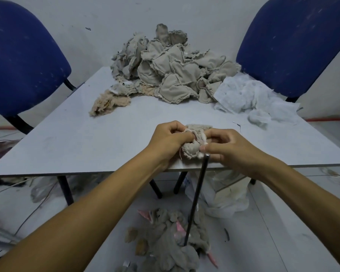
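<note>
Mostly, left hand [169,141] and right hand [231,149] hide the gripped fabric piece [191,150].

Left hand [169,141] and right hand [231,149] close together, fingers [174,127] curled.

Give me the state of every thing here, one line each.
fabric piece, crumpled, held by both hands.
left hand, grips the fabric piece.
right hand, pinches the fabric piece.
black rod, slanting from the fabric piece toward the floor.
fabric pile, heaped on the table.
white material, crumpled beside the pile.
</note>
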The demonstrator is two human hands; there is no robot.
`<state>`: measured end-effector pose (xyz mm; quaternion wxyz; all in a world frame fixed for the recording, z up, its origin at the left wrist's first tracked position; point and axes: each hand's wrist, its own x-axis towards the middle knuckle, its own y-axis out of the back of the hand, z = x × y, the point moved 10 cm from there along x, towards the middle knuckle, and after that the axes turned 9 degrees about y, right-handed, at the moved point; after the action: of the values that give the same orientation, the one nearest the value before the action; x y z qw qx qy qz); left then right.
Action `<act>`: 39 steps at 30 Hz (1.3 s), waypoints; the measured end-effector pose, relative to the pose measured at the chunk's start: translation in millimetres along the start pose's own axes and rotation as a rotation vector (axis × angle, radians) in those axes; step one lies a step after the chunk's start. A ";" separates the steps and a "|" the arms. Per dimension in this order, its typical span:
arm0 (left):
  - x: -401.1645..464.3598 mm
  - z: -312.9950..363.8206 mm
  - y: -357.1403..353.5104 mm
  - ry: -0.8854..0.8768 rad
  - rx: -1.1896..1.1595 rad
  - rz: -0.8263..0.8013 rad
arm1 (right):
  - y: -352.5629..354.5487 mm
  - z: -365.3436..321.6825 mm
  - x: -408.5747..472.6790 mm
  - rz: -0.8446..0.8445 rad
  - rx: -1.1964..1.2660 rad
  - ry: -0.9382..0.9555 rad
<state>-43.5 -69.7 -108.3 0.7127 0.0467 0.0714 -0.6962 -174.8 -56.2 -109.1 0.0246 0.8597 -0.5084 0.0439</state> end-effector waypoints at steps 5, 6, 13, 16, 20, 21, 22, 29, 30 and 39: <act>-2.6 -3.1 -15.8 0.111 -0.075 -0.271 | 17.2 -7.9 0.2 0.221 -0.182 0.095; -5.5 -3.7 -19.2 0.150 -0.114 -0.345 | 17.5 -7.9 0.7 0.229 -0.197 0.097; -9.4 -5.7 -14.3 0.154 -0.079 -0.296 | 12.4 -8.0 1.3 0.161 -0.206 0.079; -7.5 -4.5 -9.6 0.100 -0.083 -0.196 | 8.1 -4.3 1.2 0.135 -0.154 0.059; -2.8 -3.9 0.7 0.005 0.043 -0.008 | 6.8 -7.6 1.2 0.162 -0.269 0.081; -2.2 -3.1 2.6 -0.011 0.078 0.027 | 8.7 -7.2 1.3 0.187 -0.318 0.074; -2.2 -2.4 3.7 -0.021 0.096 0.043 | 11.1 -6.3 1.5 0.224 -0.368 0.063; -7.7 -7.8 -7.5 0.092 -0.078 -0.211 | 18.2 -9.8 3.3 0.299 -0.463 0.040; -8.6 -7.3 -6.9 0.088 -0.065 -0.213 | 19.3 -11.6 3.3 0.328 -0.504 0.054; -5.4 -4.4 1.1 -0.007 0.149 -0.036 | 23.7 -24.4 -3.4 0.579 -0.732 0.184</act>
<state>-42.6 -63.6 -111.8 0.6948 0.0959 0.0174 -0.7125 -198.4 -62.5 -85.2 0.3574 0.6101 -0.7048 -0.0572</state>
